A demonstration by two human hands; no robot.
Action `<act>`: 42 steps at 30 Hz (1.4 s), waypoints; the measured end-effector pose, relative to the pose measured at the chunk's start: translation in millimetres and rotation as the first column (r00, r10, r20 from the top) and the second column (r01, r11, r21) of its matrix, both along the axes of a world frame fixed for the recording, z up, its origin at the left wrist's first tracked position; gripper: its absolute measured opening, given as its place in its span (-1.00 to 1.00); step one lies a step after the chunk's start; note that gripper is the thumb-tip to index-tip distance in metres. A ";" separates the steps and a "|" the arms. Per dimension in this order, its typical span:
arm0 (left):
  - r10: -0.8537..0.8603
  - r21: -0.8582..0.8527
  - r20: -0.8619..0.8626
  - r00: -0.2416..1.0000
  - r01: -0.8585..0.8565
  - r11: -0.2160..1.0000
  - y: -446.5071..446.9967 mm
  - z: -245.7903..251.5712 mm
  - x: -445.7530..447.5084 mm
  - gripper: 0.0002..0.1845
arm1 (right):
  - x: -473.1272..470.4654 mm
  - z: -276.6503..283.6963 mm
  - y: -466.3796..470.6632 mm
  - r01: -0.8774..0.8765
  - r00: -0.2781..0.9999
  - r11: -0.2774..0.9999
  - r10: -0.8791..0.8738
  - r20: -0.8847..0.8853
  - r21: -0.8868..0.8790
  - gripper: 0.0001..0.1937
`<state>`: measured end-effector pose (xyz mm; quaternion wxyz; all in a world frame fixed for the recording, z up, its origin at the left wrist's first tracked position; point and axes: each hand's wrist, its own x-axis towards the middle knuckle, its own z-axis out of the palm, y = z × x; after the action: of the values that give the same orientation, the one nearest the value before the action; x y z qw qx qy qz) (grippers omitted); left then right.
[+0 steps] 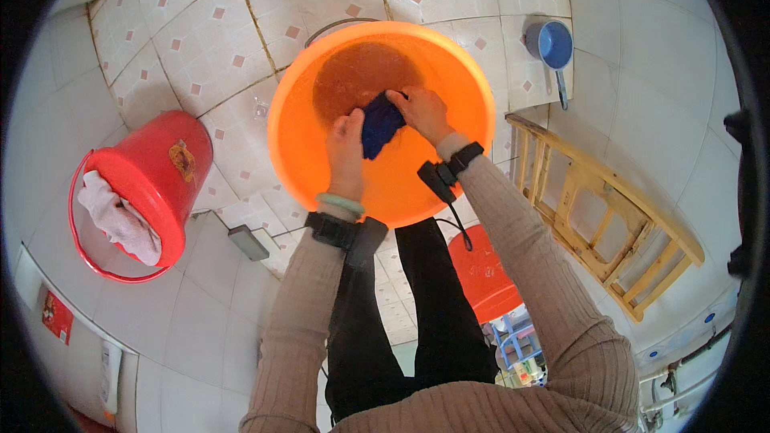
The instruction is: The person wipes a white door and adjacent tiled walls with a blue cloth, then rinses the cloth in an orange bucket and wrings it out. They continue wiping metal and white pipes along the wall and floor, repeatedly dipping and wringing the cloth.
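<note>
A small dark blue cloth [381,126] is stretched between my two hands over a large orange plastic basin [385,204]. My left hand [345,144] pinches the cloth's left edge between thumb and fingers. At the upper right corner of the cloth, my right hand [428,113] grips it with the thumb on top. Brownish water [361,75] lies in the far part of the basin. The cloth's lower end hangs free. Both wrists carry black strapped devices, and a pale green bangle [340,202] sits on the left one.
Left stands a red bucket [159,162] with a pale towel [117,216] over its rim. A blue dipper [553,48] rests at the upper right. Against the right wall leans a folded wooden stool or rack [601,216]. Behind my right leg is another red container [484,276].
</note>
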<state>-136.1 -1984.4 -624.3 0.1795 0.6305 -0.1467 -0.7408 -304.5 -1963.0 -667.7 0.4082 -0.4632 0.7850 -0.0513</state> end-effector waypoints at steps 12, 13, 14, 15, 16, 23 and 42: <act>0.155 0.082 0.054 0.986 -0.159 0.984 25.2 3.0 25.8 -0.53 | 33.9 -131.2 4.3 -0.859 0.484 0.510 0.773 -0.410 -0.053 -0.35; 0.167 0.082 0.037 0.985 -0.170 0.982 29.1 2.3 27.0 -0.55 | 37.9 -133.3 6.5 -0.864 0.453 0.499 0.828 -0.330 0.065 -0.39; 0.163 0.135 0.029 0.986 -0.165 0.977 32.4 1.4 29.0 -0.58 | 39.6 -130.5 8.7 -0.858 0.418 0.457 0.887 -0.197 0.234 -0.42; 0.161 0.162 -0.002 0.987 -0.159 0.974 34.7 -0.5 30.0 -0.61 | 39.5 -123.6 8.3 -0.838 0.387 0.383 0.919 -0.069 0.388 -0.46; 0.159 0.171 -0.050 0.986 -0.148 0.974 37.1 -1.8 30.6 -0.63 | 39.2 -110.5 10.1 -0.808 0.489 0.481 0.870 -0.067 0.342 -0.54; 0.285 0.504 -0.313 0.906 -0.096 0.858 33.2 1.0 21.4 -0.64 | 27.4 67.3 21.7 -0.553 0.796 0.776 0.600 0.083 -0.304 -0.80; 0.488 0.603 -0.693 0.531 0.055 0.796 42.6 203.5 9.7 -0.29 | 20.2 241.0 39.9 0.336 -0.464 0.738 -0.410 0.785 0.585 -0.41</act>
<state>-126.4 -1941.9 -420.9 0.1301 0.2464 0.2612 -0.9242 -284.3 -1923.2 -426.7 0.8126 0.0933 0.2576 -0.5144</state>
